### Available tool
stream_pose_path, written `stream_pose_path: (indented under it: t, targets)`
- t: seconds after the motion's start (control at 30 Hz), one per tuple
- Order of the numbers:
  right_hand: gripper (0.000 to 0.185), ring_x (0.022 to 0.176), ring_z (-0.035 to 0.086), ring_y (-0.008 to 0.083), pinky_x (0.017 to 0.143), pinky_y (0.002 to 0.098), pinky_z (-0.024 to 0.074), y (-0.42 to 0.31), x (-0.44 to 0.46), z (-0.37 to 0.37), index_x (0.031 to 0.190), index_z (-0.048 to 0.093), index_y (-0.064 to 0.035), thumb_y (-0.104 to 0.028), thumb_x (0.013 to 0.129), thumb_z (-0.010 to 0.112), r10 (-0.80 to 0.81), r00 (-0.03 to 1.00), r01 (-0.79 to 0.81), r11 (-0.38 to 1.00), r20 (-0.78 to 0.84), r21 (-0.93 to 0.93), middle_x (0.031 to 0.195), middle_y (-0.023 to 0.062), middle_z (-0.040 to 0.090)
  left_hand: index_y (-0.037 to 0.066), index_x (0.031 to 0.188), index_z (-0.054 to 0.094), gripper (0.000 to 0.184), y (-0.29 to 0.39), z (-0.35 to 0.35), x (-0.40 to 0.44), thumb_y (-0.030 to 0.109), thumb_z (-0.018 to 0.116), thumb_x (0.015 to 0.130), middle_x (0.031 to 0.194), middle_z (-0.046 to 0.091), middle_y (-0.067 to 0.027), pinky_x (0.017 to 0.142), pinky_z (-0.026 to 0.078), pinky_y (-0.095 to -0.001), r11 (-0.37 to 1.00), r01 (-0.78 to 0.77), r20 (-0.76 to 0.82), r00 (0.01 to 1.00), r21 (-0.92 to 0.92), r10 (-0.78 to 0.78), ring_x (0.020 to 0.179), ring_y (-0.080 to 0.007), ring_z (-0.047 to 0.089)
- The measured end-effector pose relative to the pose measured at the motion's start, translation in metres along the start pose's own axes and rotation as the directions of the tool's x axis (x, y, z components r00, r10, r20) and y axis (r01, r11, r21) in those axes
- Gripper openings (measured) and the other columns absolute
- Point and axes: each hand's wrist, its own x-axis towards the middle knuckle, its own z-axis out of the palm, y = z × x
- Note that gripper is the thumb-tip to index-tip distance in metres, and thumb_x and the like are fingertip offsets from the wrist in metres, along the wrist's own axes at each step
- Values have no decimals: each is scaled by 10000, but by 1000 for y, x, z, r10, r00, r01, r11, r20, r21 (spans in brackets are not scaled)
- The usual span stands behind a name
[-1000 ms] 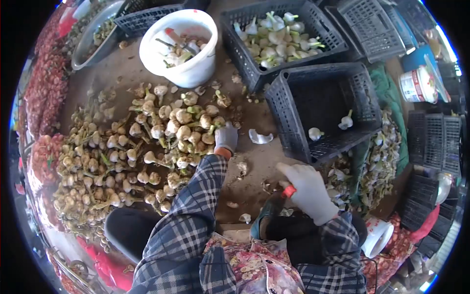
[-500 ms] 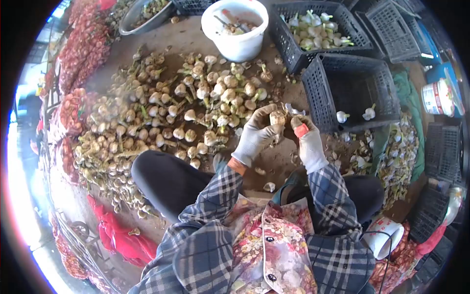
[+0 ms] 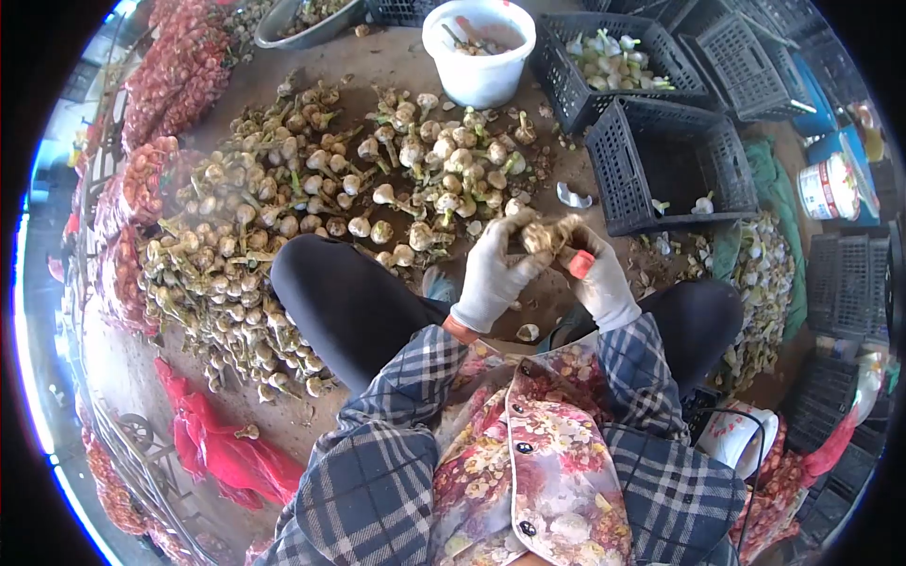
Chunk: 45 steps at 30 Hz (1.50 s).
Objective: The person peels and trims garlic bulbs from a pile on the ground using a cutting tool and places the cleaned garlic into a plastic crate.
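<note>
My left hand (image 3: 495, 278), in a whitish work glove, is closed around a brown, dirt-streaked garlic bulb (image 3: 540, 238). My right hand (image 3: 604, 283), gloved too, has its fingers bent against the bulb's right side, at the loose dry skin. A red band (image 3: 580, 264) shows on a right finger; whether it is tape or part of a small tool I cannot tell. Just beyond the hands, a curved white piece of skin (image 3: 574, 195) lies on the ground. To the left spreads a large heap of unpeeled garlic (image 3: 274, 198) with stems.
A black crate (image 3: 613, 179) with a couple of white bulbs stands at front right; behind it another crate (image 3: 566, 94) holds cleaned garlic. A white bucket (image 3: 481, 80) stands at the back. Garlic skins (image 3: 764, 283) lie right, a red mesh bag (image 3: 212, 434) left.
The view has shifted slightly. My hands have turned the garlic bulb and brought it closer together between them; the white skin piece now shows separately beyond them.
</note>
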Motion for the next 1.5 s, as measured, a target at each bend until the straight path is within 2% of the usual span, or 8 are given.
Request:
stream_pose_path:
  t: [0.2,0.4,0.67,0.73,0.83,1.2,1.37,1.5]
  targets:
    - [239,900,603,91,810,222,489,-8,2,10,1148,599,23,-2,911,586,-52,997,46,993,-51,-107,1012,40,653,-36,1254,515,591,4,3,-1,188,798,787,1203,587,-79,916,473,-251,911,-241,-14,965,333,261,1048,-126,569]
    - [187,849,542,40,757,193,439,-29,-2,0,1070,614,-8,22,887,590,-199,979,190,794,50,-578,960,-6,617,49,1284,498,416,-12,12,1,279,601,952,1085,612,-55,801,549,-326,485,444,308,890,-753,-336,968,-163,613]
    - [287,726,556,91,628,223,457,-26,9,-26,991,604,2,155,819,432,-376,922,293,513,95,-807,917,19,612,44,1220,524,506,-41,21,16,484,411,997,1054,615,-64,691,542,-363,245,737,692,675,-630,-256,855,-183,627]
    - [282,746,542,79,640,214,447,-19,8,-31,997,601,-12,143,826,440,-176,977,103,880,-117,-463,917,10,612,41,1230,521,580,-28,23,28,550,398,979,1066,616,-77,703,553,-383,250,808,677,585,-533,-448,893,-196,630]
    - [283,755,519,62,644,209,437,-17,6,-23,992,597,-26,137,820,442,-232,963,142,867,-135,-477,901,4,605,22,1296,488,532,-18,34,26,429,547,960,1167,598,-72,881,509,-336,786,357,274,930,-504,-247,1063,-154,577]
    - [198,694,565,95,618,236,459,-12,16,-12,1008,581,10,84,866,464,-369,926,162,580,-80,-798,848,30,617,68,1207,637,388,-23,30,30,43,714,828,1048,626,-58,797,487,-268,995,43,-66,997,93,-37,938,-140,584]
    - [215,688,541,135,650,253,457,-7,32,-38,1005,593,-6,62,875,436,-338,889,186,883,-310,-431,911,9,616,-17,1031,680,190,-16,16,53,18,700,845,1103,653,-57,833,493,-258,750,391,271,919,-533,-286,955,-106,597]
    - [273,1003,624,370,850,410,480,-10,24,-87,1103,595,-41,-53,832,561,-251,943,-197,108,-218,-975,1007,239,646,-3,1055,662,225,-18,15,47,54,709,843,1094,656,-70,845,504,-285,778,313,320,935,-545,-152,959,-141,611]
